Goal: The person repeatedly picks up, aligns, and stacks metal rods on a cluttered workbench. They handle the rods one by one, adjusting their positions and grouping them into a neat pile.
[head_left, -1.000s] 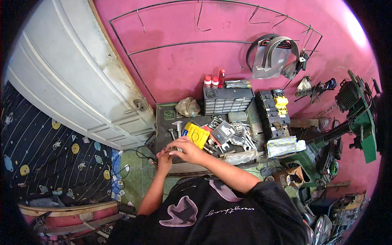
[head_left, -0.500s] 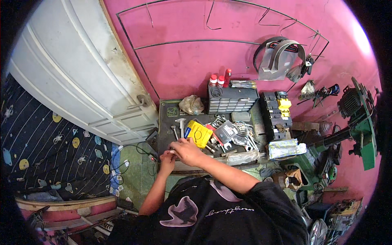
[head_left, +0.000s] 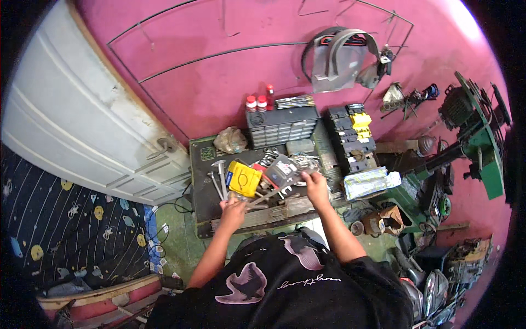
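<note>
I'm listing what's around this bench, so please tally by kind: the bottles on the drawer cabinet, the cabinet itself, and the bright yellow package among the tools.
White red-capped bottles: 2
Tall red bottle: 1
Drawer cabinet: 1
Yellow package: 1
Total: 5

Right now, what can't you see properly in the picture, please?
In the head view:
- Thin greyish strip: too small and blurred to tell what it is; the right fingers cover its right end.
- What the left fingers may be holding: they cover it.
- Crumpled brownish plastic bag: its folds hide any contents.
- Black cabinet with small grey-fronted drawers: the fronts hide the insides.
- White panelled door: cut off by the dark round rim.
</note>
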Action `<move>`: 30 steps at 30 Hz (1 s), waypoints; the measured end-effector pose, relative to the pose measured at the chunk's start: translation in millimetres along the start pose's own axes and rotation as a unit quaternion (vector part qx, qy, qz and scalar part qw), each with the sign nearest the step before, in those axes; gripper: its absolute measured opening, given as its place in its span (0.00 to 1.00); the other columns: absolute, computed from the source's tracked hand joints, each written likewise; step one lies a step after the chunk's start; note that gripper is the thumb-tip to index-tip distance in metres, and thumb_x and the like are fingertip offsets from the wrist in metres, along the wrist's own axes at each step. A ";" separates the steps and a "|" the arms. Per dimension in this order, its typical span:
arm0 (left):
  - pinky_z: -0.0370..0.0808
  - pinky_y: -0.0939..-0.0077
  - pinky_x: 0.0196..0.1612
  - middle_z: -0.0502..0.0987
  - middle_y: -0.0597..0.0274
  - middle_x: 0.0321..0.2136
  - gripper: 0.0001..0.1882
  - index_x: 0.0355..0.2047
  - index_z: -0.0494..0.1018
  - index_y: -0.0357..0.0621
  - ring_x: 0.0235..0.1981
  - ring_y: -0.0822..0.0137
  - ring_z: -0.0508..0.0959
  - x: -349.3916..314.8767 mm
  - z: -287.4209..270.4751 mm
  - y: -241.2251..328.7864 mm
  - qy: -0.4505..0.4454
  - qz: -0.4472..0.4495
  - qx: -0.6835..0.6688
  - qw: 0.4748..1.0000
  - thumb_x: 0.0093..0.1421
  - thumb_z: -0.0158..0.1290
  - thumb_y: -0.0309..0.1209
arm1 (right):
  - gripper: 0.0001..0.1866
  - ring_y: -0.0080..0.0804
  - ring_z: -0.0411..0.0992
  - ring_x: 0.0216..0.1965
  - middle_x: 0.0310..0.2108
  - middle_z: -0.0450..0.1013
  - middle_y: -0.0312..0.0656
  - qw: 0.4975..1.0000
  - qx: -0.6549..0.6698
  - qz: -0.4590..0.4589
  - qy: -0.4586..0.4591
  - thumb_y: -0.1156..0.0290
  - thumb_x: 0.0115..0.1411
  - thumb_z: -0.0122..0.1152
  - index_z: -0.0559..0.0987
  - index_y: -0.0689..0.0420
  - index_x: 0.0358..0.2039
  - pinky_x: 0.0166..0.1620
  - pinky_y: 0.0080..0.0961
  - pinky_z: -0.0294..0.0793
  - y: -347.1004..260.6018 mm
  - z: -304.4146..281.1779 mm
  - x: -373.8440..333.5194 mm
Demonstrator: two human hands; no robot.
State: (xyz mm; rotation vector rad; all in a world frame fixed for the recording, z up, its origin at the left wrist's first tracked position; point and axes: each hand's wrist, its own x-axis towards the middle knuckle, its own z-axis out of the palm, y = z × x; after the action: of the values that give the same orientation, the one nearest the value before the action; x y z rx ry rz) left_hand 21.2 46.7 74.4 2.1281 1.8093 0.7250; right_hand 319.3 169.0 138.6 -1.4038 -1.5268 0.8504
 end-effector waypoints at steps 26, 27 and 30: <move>0.62 0.55 0.49 0.74 0.65 0.42 0.09 0.36 0.79 0.52 0.49 0.61 0.70 152.7 180.5 215.8 -0.215 0.256 0.118 0.935 0.57 0.52 0.32 | 0.19 0.23 0.65 0.24 0.22 0.75 0.40 0.937 -0.088 0.230 0.249 0.64 0.66 0.59 0.79 0.68 0.26 0.30 0.29 0.67 210.6 -275.5 -44.9; 0.62 0.55 0.49 0.74 0.65 0.42 0.08 0.36 0.79 0.52 0.49 0.61 0.70 152.5 178.8 217.1 -0.199 0.255 0.095 0.941 0.57 0.52 0.33 | 0.19 0.23 0.65 0.24 0.21 0.75 0.41 0.940 -0.055 0.242 0.233 0.63 0.65 0.60 0.79 0.68 0.25 0.30 0.30 0.67 204.3 -264.3 -38.8; 0.62 0.56 0.49 0.73 0.64 0.39 0.07 0.34 0.79 0.51 0.47 0.60 0.71 146.0 177.6 222.7 -0.153 0.248 0.044 0.956 0.55 0.54 0.31 | 0.20 0.27 0.66 0.22 0.19 0.74 0.44 0.962 -0.088 0.203 0.160 0.62 0.63 0.61 0.79 0.67 0.23 0.30 0.32 0.68 203.6 -219.6 -24.4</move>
State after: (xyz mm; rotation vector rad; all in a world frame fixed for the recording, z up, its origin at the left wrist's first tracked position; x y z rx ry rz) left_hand 317.5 167.5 65.2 2.6168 1.1793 0.3796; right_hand 601.0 155.8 35.1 -1.9237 -1.1039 0.6908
